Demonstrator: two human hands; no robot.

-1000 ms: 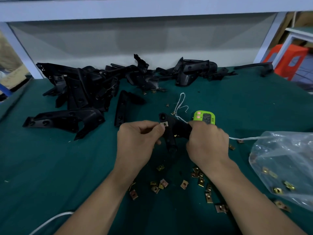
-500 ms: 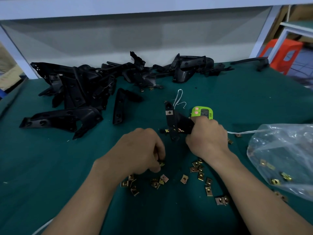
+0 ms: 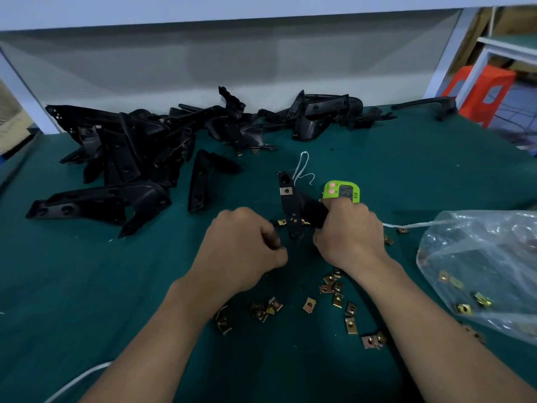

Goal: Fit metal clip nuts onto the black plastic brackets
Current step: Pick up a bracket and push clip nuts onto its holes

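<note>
Since the frame half a second back, my left grip (image 3: 244, 251) has come up off the loose clip nuts (image 3: 337, 289) and now sits just left of the lower end of the bracket (image 3: 292, 209). Its fingers are curled, thumb against forefinger. I cannot tell whether a nut is pinched there, as the tips hide it.

My right grip (image 3: 348, 237) is unchanged, clamped round the bracket's thick side arm, with the long arm pointing away from me. The fitted clip nut (image 3: 286, 191) sits near the far end of that long arm, as before. A second brass-coloured nut (image 3: 281, 222) shows at the bracket's left edge, lower down.

The loose clip nuts lie scattered on the green surface (image 3: 87, 286) between my forearms. More lie inside the clear bag (image 3: 479, 257) at right. The green timer (image 3: 343, 191) stands just behind my right grip. The bracket pile (image 3: 130, 158) at far left lies as it did.
</note>
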